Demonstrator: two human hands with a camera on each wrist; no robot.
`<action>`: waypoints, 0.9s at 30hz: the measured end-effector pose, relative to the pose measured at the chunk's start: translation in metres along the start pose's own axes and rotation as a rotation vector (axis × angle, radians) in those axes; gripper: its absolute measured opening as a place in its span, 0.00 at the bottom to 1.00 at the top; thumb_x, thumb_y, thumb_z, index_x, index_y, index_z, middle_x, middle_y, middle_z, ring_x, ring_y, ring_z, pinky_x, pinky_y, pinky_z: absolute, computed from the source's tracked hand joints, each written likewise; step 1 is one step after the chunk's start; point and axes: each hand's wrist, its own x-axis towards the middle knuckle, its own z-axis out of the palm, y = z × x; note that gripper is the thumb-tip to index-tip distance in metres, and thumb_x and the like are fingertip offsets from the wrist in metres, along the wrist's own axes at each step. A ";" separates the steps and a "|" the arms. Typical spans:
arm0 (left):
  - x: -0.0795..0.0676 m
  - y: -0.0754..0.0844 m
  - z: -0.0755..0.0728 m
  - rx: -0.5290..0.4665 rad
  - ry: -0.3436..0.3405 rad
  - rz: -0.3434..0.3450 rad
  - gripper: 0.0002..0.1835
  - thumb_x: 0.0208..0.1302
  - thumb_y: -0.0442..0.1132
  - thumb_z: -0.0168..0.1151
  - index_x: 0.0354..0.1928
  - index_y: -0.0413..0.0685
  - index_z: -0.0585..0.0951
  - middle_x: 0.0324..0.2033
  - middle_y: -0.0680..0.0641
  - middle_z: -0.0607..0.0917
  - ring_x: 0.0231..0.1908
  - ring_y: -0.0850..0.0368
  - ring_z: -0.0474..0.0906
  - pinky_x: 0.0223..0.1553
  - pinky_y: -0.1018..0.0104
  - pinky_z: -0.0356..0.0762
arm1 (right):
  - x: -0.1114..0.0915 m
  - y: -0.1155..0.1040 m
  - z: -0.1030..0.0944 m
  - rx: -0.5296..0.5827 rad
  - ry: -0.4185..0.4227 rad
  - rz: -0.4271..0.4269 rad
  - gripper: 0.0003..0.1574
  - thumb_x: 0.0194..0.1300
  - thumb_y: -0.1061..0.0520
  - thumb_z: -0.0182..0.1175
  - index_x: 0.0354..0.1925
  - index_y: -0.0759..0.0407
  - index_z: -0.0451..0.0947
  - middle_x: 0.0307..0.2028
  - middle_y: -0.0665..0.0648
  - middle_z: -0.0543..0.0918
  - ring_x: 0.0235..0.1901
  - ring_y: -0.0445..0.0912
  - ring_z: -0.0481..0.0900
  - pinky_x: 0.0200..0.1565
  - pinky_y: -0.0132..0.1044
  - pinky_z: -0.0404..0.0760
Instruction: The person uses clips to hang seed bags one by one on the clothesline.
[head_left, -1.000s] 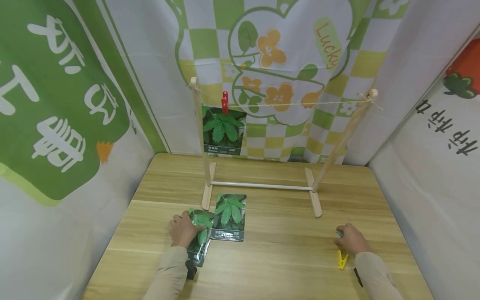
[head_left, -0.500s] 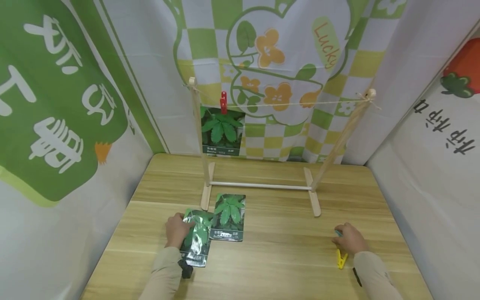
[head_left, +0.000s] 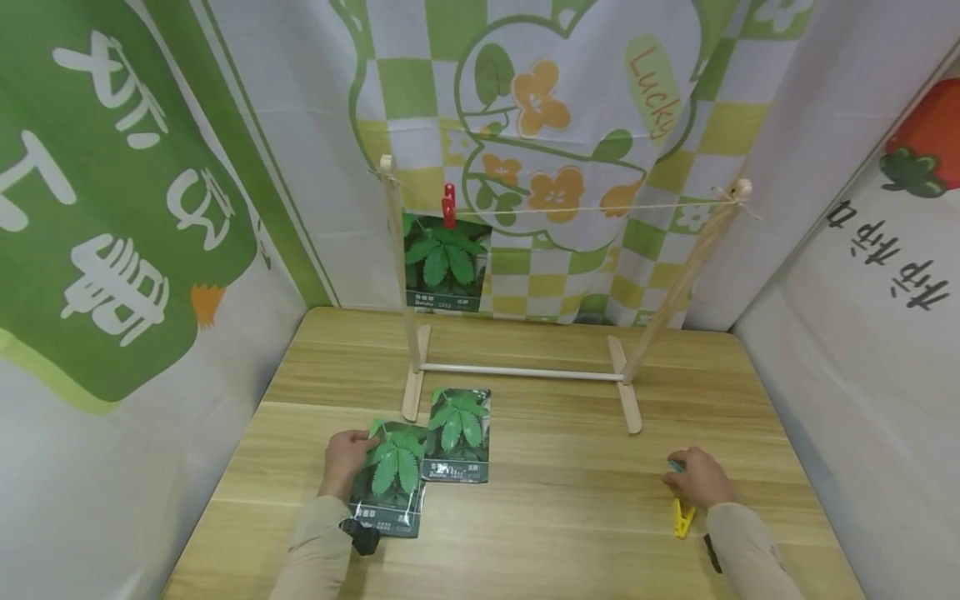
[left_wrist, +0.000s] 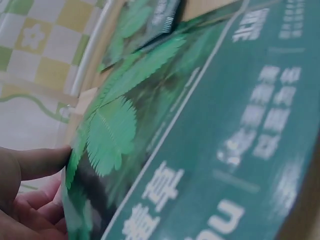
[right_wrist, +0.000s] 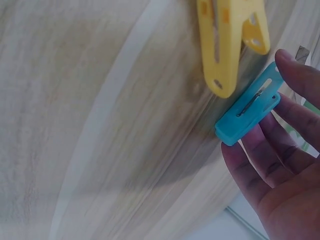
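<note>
My left hand (head_left: 346, 461) pinches the left edge of a glossy green packet with a leaf picture (head_left: 393, 482), thumb on top. In the left wrist view this packet (left_wrist: 215, 130) looks slightly bent and fills most of the frame. A matching packet (head_left: 459, 429) lies against its upper right side. At the right of the table, my right hand (head_left: 703, 477) holds a blue clothespin (right_wrist: 250, 106) between thumb and fingers; only a sliver shows in the head view. Just below that hand lies a yellow clothespin (head_left: 683, 520).
A wooden rack (head_left: 525, 372) stands at the back of the table (head_left: 570, 517), with a string (head_left: 585, 208) between its posts. From the string's left part hangs a third packet (head_left: 447, 260) under a red clothespin (head_left: 449, 206). Printed curtains (head_left: 420, 92) surround the table.
My left hand has drawn the lower packet left and a little toward me; it overlaps the neighbouring packet less. The right hand stays in place with the blue clothespin.
</note>
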 end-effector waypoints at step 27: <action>-0.006 0.000 -0.041 -0.193 -0.055 -0.050 0.22 0.70 0.41 0.55 0.59 0.32 0.75 0.56 0.33 0.78 0.49 0.49 0.79 0.47 0.63 0.80 | -0.002 -0.007 -0.013 0.166 0.038 0.011 0.28 0.62 0.56 0.65 0.56 0.71 0.75 0.49 0.73 0.79 0.48 0.65 0.79 0.49 0.57 0.80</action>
